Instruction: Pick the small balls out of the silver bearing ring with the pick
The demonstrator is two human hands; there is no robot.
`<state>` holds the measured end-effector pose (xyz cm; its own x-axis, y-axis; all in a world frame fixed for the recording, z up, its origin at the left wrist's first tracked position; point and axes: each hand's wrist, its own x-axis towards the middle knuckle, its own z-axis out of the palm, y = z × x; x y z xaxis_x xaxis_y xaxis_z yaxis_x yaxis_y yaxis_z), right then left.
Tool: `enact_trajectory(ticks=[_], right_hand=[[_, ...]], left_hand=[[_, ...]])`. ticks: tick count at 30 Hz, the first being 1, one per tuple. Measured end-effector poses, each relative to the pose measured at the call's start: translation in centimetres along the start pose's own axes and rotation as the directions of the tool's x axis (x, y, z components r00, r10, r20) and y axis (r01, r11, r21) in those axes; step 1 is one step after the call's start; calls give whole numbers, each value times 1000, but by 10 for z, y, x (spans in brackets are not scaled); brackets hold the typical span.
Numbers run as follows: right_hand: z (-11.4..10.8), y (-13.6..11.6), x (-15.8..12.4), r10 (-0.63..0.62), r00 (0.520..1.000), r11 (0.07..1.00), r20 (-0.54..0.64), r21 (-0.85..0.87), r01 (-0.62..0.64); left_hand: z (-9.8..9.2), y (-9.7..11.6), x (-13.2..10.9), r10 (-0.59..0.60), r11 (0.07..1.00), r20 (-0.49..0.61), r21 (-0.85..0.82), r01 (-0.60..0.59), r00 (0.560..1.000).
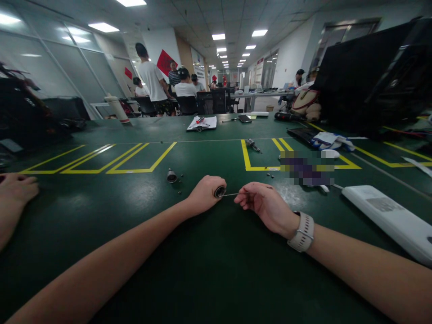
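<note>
My left hand [204,194] is closed round a small dark cylindrical part [219,191] with a round opening facing right. My right hand [265,204], with a pale watch on its wrist, pinches a thin metal tool [232,194] whose tip points into that opening. Both hands rest on the dark green table [216,270]. A similar metal cylinder [172,176] lies on the table left of my left hand, with several tiny dark screws or balls [179,182] around it.
Another person's hand [15,189] rests at the left edge. A long white device [391,218] lies at right, gloves [329,141] and a dark screen behind it. A clipboard [201,123], phone [245,119] and white bottle [116,108] sit farther back. People stand and sit beyond.
</note>
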<state>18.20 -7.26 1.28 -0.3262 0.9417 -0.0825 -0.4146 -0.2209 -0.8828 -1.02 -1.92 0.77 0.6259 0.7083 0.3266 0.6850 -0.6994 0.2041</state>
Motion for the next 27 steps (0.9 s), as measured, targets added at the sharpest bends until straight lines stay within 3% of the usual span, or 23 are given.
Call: enact_trajectory(ticks=[9,13,18,21,27], right_hand=[[4,-1,-5,-99,991,958,-86,-276,72],[4,1,-3,-106,992,950,-71,-301,80],[4,-1,-7,-229,973,921,-7,-326,215],[8,-3,-11,-266,960,827,84,-492,272],[16,2,-16,-407,871,462,276,-760,457]], left_hand=[[3,-5,0,-57,998,-41,-20,56,998],[2,-3,0,-83,994,-50,-69,79,995],[2,-2,0,-75,993,-32,-93,72,997],[3,-3,0,-88,993,-29,-87,85,996],[6,-3,0,-62,997,-44,-52,60,997]])
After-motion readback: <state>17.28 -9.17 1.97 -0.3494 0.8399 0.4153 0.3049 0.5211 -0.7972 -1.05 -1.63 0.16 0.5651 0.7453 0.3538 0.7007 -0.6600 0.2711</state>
